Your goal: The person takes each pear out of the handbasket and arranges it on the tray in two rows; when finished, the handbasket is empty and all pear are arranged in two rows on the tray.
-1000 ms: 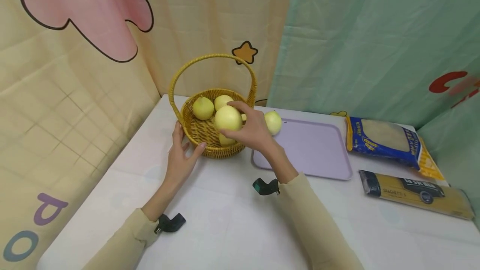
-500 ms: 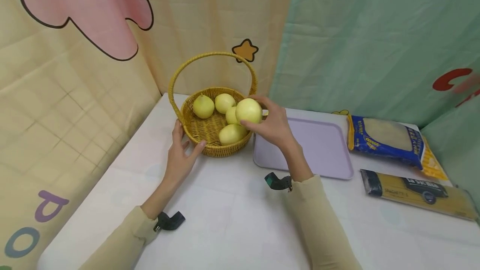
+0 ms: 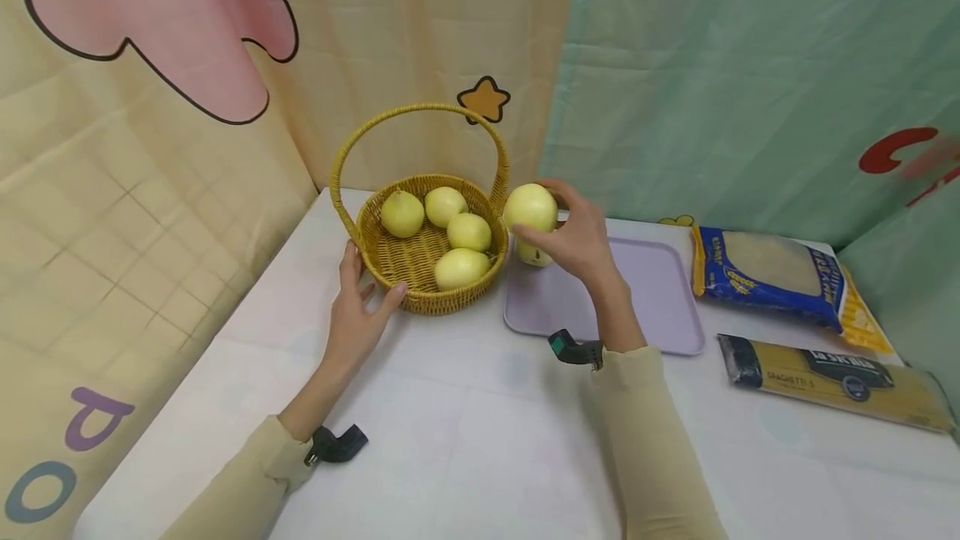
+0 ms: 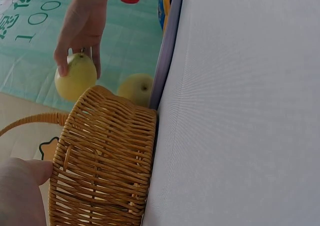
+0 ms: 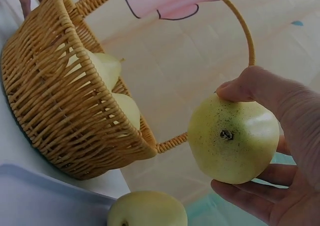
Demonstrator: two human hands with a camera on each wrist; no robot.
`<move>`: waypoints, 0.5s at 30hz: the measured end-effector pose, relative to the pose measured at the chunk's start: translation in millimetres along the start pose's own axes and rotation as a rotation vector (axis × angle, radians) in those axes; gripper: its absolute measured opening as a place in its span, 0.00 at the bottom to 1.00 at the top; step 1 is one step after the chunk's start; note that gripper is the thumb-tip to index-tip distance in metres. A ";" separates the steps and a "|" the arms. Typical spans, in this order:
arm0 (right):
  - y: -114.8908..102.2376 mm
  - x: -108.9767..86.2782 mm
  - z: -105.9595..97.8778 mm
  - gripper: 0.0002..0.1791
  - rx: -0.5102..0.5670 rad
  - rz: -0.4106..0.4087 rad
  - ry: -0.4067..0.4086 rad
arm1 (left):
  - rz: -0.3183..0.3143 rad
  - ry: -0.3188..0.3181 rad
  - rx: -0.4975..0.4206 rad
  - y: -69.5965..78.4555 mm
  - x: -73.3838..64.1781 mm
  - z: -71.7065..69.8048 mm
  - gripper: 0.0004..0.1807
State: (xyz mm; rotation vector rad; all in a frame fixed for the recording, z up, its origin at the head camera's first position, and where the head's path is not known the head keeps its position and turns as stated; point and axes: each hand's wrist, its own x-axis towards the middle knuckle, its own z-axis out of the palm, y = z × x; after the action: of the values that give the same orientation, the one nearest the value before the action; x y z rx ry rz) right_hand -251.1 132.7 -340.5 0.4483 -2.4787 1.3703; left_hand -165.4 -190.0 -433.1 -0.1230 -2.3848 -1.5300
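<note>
My right hand (image 3: 583,242) holds a pale yellow-green pear (image 3: 531,205) between thumb and fingers, just right of the basket's rim. Its dark-speckled end shows in the right wrist view, thumb on one side and fingers on the other. Partly hidden behind it, a second pear (image 3: 532,255) sits on the lilac tray (image 3: 647,298). The round wicker basket (image 3: 442,303) with a tall arched handle contains several pears (image 3: 461,268). My left hand (image 3: 357,322) grips the basket's near left rim, with the thumb (image 4: 40,171) at the edge and the fingers along the outer wall.
Right of the tray lie a blue-and-yellow food packet (image 3: 772,273) and a long spaghetti packet (image 3: 832,382). Fabric curtains (image 3: 712,90) stand behind the white table (image 3: 465,415) and along its left side.
My right hand has carried the pear rightward, from over the basket to above the tray's left end. The pears inside the basket now show fully. My left hand has stayed on the rim.
</note>
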 end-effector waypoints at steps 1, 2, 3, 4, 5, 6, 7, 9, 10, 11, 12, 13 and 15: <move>1.6 0.3 -1.6 0.38 -0.003 0.007 0.006 | 0.002 0.002 -0.002 -0.1 -0.1 -0.3 0.55; 3.3 0.6 -3.3 0.38 -0.004 0.013 0.015 | 0.006 0.004 -0.004 -0.1 -0.2 -0.4 0.55; 5.0 0.9 -5.0 0.38 -0.009 0.022 0.025 | 0.006 0.005 -0.004 0.0 -0.1 -0.6 0.55; 6.6 1.1 -6.9 0.37 -0.014 0.029 0.036 | 0.011 0.006 -0.004 -0.3 0.1 -0.6 0.55; 8.2 1.2 -8.8 0.37 -0.019 0.037 0.047 | 0.015 0.007 -0.006 -0.5 0.4 -0.6 0.55; 10.0 1.5 -10.4 0.37 -0.025 0.048 0.058 | 0.018 0.007 -0.005 -0.5 0.7 -0.5 0.55; 11.9 1.7 -12.1 0.37 -0.030 0.056 0.068 | 0.021 0.008 -0.005 -0.8 1.0 -0.4 0.56; 15.8 2.0 -14.6 0.37 -0.045 0.072 0.083 | 0.024 0.009 -0.003 -1.2 1.3 -0.1 0.56; 17.9 2.0 -15.8 0.37 -0.051 0.080 0.088 | 0.023 0.010 -0.002 -1.6 1.5 -0.1 0.56; 20.3 2.2 -16.6 0.37 -0.056 0.086 0.091 | 0.022 0.010 -0.001 -1.9 1.5 -0.1 0.56; 22.7 2.3 -17.3 0.37 -0.063 0.093 0.093 | 0.020 0.011 0.000 -2.2 1.3 -0.2 0.57; 25.0 2.2 -18.1 0.37 -0.071 0.097 0.095 | 0.018 0.011 0.000 -2.6 1.1 -0.4 0.57; 29.6 1.9 -19.6 0.37 -0.083 0.107 0.098 | 0.012 0.012 -0.001 -3.4 0.5 -0.9 0.57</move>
State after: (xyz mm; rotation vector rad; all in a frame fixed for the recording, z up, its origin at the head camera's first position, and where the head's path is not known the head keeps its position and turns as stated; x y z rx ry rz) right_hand -262.8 164.1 -352.5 0.2281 -2.4995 1.2892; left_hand -166.5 -192.3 -435.5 -0.1278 -2.3699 -1.5231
